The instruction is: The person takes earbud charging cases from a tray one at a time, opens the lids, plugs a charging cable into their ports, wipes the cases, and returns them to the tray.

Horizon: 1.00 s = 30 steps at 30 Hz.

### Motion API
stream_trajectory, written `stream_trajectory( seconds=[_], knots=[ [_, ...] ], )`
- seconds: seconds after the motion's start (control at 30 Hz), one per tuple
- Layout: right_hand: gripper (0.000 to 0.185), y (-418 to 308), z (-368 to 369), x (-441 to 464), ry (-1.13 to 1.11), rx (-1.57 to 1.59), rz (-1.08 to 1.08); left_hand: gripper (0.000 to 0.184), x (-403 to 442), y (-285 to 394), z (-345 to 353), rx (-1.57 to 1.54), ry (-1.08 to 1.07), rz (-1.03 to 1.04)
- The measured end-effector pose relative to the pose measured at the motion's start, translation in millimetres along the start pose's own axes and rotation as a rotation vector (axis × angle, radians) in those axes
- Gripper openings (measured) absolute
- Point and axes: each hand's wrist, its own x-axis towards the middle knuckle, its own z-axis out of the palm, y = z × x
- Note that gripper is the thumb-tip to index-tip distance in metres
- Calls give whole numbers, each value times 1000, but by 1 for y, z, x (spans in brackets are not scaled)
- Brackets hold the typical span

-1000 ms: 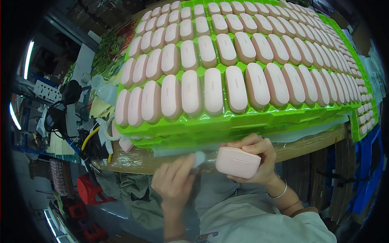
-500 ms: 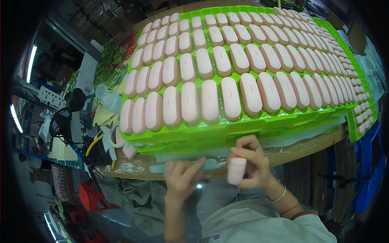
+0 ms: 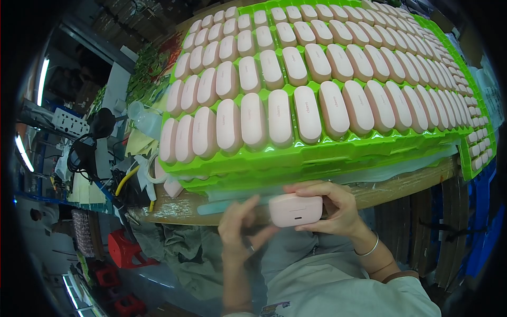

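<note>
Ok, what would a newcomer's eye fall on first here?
First, the bright green plastic tray across the upper middle, holding rows of pale pink rounded cases. Below it, the right hand holds another pale pink case, its small dark slot showing. A red plastic stool stands out at lower left.

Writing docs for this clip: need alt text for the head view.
A person's right hand holds a small, rounded, pale-pink case, its dark slot facing the camera; the blurred left hand is open beside it. Beyond, rows of similar pale-pink cases sit in a bright-green moulded tray above a brown tabletop.
</note>
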Motion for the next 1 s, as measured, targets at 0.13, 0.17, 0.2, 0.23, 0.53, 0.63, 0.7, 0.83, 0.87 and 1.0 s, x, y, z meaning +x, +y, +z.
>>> stream_trajectory(
  seconds=[0.13,0.17,0.2,0.23,0.53,0.63,0.7,0.83,0.87,1.0],
  knots=[
    [51,-2,-2,0,-31,-34,28,66,0,-2,23,-208,7,18],
    [52,-2,-2,0,-45,-50,30,64,0,-4,26,-239,9,5],
    [52,-2,-2,1,-46,-51,30,64,2,-3,27,-240,10,6],
    [53,-1,-1,1,-20,-9,28,59,4,-2,27,-320,26,-29],
    [56,1,-4,-1,-21,-105,114,45,5,-3,32,-559,67,-205],
    [55,1,-3,-2,1,-84,129,44,4,-2,30,-577,46,-212],
    [55,1,-2,-4,2,-62,138,44,3,-1,28,-600,24,-231],
    [64,2,3,-4,56,-126,168,52,7,17,29,-600,53,-284],
    [59,2,4,-4,67,-199,126,53,9,20,32,-548,83,-241],
    [58,6,6,-7,46,-231,76,56,8,24,34,-344,88,-268]
  ],
)
